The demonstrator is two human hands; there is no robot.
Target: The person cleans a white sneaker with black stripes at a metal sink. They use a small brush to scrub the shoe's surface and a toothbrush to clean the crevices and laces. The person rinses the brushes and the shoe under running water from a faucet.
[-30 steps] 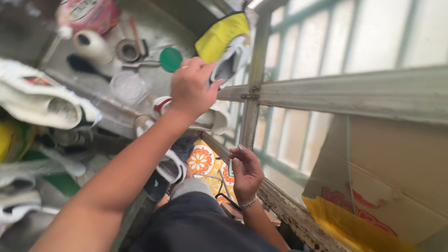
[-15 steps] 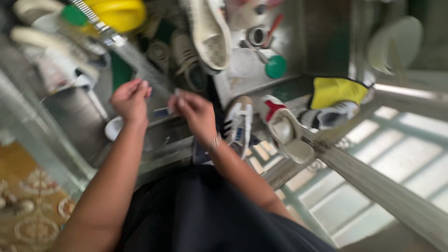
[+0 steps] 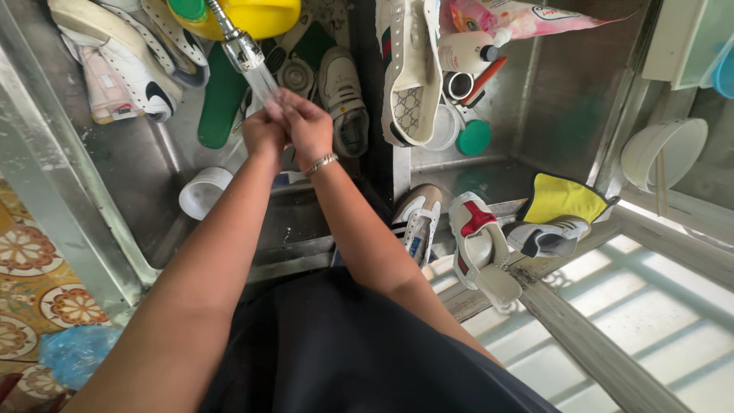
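Both hands meet under the running water at upper centre of the frame: the left hand (image 3: pixel 264 134) and the right hand (image 3: pixel 306 126), a bracelet at its wrist, are pressed together, fingers curled over one another. Whether anything is held between them cannot be told; neither grip shows an object. The faucet head (image 3: pixel 243 52) hangs just above, its stream falling onto the hands.

Judged step: rinsing or rubbing the hands in the stream. A next move would call for drawing the hands apart clear of the spout.

Containers: the steel sink (image 3: pixel 130 164) holds several sneakers, a green insole (image 3: pixel 222 99) and a white cup (image 3: pixel 203 191) lying on its side, apparently empty. A yellow basin (image 3: pixel 252 15) sits at the top edge, contents unseen. On the surface to the right stand a clear tub (image 3: pixel 443 130), a green lid (image 3: pixel 475 138) and a pink pouch (image 3: pixel 527 15). More sneakers rest along the ledge at centre right; a white bowl (image 3: pixel 661 153) sits at far right.
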